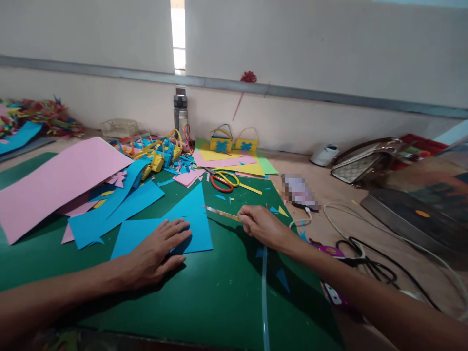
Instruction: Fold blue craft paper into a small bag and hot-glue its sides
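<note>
Apparently at a steadying step, pressing a blue sheet (195, 216) to the green-topped table (219, 302) with the left hand (161, 249) and holding a slim tan tool (224, 214) at its right-hand edge. Seems, for the next move, to call for a still sheet and a well-guided tip. Lying partly beneath the left fingers, loosely spread and gripping nothing; apart from the right hand (261, 224), with fingers curled tightly around the tool. Too blurred to tell whether touching at the tip.

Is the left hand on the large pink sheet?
No, the left hand rests on a blue sheet, while the large pink sheet lies apart, farther left.
</note>
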Demonstrator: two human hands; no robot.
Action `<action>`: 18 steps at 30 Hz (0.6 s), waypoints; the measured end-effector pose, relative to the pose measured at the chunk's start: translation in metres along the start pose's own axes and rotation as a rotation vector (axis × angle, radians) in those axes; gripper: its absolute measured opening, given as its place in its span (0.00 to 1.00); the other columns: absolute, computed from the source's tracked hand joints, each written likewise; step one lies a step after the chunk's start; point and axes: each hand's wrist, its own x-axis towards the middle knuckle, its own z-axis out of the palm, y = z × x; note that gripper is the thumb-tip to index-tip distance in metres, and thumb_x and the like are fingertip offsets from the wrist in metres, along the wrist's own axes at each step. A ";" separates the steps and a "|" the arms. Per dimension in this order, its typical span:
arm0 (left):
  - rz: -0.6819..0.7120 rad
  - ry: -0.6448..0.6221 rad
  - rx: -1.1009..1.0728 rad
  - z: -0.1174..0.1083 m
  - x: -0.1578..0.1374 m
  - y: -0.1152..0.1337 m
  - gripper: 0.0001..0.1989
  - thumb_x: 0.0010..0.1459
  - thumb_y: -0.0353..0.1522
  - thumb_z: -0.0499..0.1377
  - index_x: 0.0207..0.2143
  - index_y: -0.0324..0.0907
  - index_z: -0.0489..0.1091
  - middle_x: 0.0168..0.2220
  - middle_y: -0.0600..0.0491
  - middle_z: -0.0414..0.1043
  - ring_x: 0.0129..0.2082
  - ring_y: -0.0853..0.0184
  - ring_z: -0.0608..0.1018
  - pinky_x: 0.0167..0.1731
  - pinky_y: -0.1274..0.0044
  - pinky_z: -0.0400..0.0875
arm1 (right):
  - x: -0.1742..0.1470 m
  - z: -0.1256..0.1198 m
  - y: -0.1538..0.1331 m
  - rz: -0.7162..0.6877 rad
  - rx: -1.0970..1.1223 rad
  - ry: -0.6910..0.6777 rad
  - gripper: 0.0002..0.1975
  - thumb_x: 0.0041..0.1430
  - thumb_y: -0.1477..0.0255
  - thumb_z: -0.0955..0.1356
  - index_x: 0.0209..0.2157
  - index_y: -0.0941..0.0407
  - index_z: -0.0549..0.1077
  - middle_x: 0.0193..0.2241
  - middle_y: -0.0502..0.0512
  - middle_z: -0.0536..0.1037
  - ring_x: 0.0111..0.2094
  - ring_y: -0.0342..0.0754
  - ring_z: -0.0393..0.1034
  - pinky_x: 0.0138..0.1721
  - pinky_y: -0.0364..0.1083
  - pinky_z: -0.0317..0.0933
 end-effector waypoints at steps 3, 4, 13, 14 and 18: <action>-0.021 0.022 0.010 0.001 0.002 -0.001 0.22 0.65 0.36 0.46 0.60 0.42 0.57 0.62 0.46 0.54 0.63 0.57 0.55 0.60 0.57 0.50 | 0.002 -0.002 -0.003 -0.016 -0.050 0.050 0.10 0.54 0.74 0.59 0.22 0.56 0.67 0.19 0.49 0.69 0.22 0.44 0.61 0.25 0.42 0.49; -0.026 0.033 0.020 0.002 0.004 -0.002 0.21 0.65 0.35 0.46 0.59 0.42 0.57 0.62 0.47 0.55 0.63 0.57 0.55 0.60 0.57 0.50 | 0.002 -0.002 -0.004 -0.017 -0.064 0.067 0.10 0.54 0.74 0.59 0.23 0.56 0.68 0.19 0.49 0.69 0.22 0.44 0.61 0.25 0.42 0.49; -0.170 0.030 0.141 -0.004 0.018 -0.020 0.27 0.62 0.42 0.50 0.61 0.41 0.55 0.63 0.42 0.51 0.63 0.50 0.53 0.57 0.51 0.49 | 0.000 0.005 -0.004 -0.041 -0.111 0.079 0.08 0.52 0.78 0.59 0.24 0.55 0.66 0.21 0.50 0.72 0.22 0.43 0.63 0.25 0.42 0.51; -0.163 0.021 0.138 -0.004 0.018 -0.020 0.28 0.62 0.43 0.50 0.61 0.41 0.55 0.63 0.42 0.51 0.63 0.50 0.53 0.57 0.51 0.49 | 0.001 0.005 -0.004 -0.045 -0.112 0.080 0.08 0.52 0.78 0.59 0.24 0.55 0.66 0.21 0.50 0.72 0.23 0.43 0.63 0.25 0.42 0.51; -0.100 0.014 0.121 -0.002 0.016 -0.019 0.34 0.60 0.51 0.48 0.62 0.42 0.52 0.64 0.42 0.49 0.63 0.48 0.52 0.56 0.49 0.48 | 0.007 0.005 -0.002 -0.059 -0.119 0.117 0.06 0.52 0.76 0.60 0.27 0.55 0.67 0.23 0.49 0.73 0.25 0.44 0.65 0.26 0.41 0.54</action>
